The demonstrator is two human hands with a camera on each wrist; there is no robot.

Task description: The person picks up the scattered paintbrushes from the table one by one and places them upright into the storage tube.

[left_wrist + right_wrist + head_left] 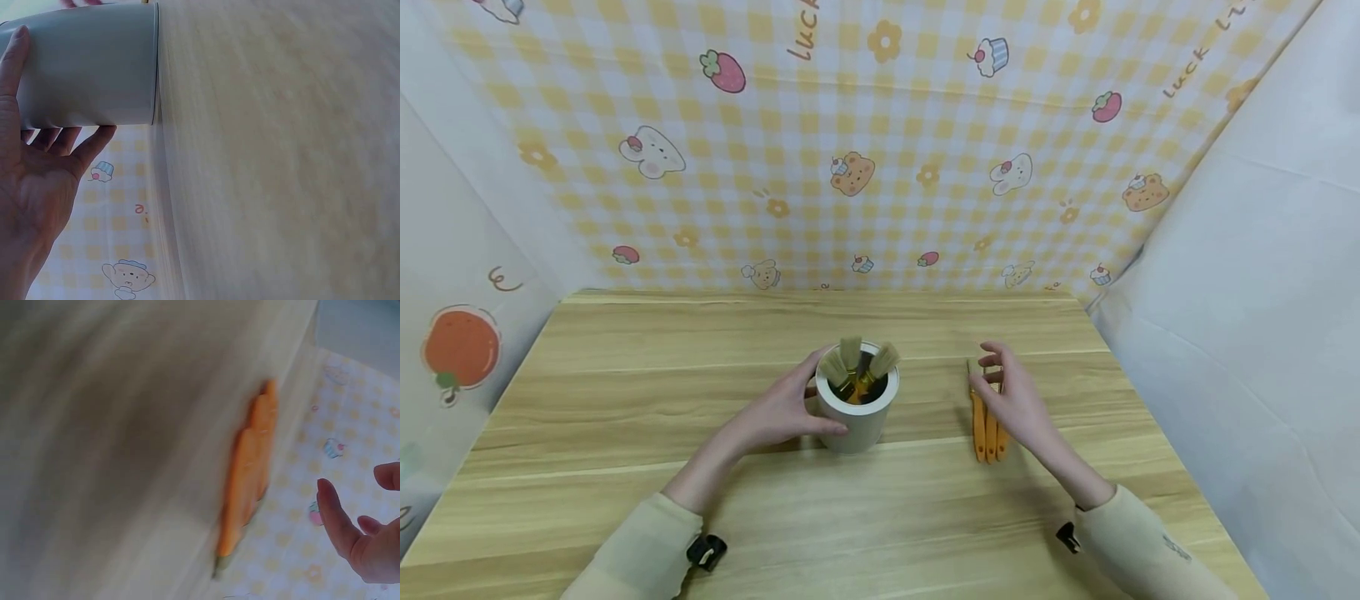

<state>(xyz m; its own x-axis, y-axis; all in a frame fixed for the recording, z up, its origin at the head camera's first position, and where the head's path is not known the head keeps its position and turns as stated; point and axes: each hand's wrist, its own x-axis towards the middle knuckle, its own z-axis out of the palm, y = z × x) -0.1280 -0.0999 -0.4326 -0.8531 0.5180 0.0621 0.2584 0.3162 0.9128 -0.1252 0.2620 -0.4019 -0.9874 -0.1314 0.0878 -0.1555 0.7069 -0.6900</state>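
A pale grey cylindrical pot [853, 435] stands upright on the wooden table, left of the orange-handled tools. Light-bristled brushes [885, 358] poke out of its mouth, bristle ends up; their lower parts are hidden inside. My left hand [778, 408] grips the pot's left side, thumb at the front and fingers behind. In the left wrist view that hand [40, 181] curves against the smooth wall of the pot [94, 69]. Several slim tools with orange handles [990, 437] and thin tips lie side by side. Over them hovers my right hand [1018, 400], its fingers loosely bent and holding nothing.
The light wooden table [662, 358] reaches back to a yellow checked cloth [887, 225] with cartoon prints. White cloth [1240, 317] hangs along the right side, and another printed cloth [482, 250] along the left.
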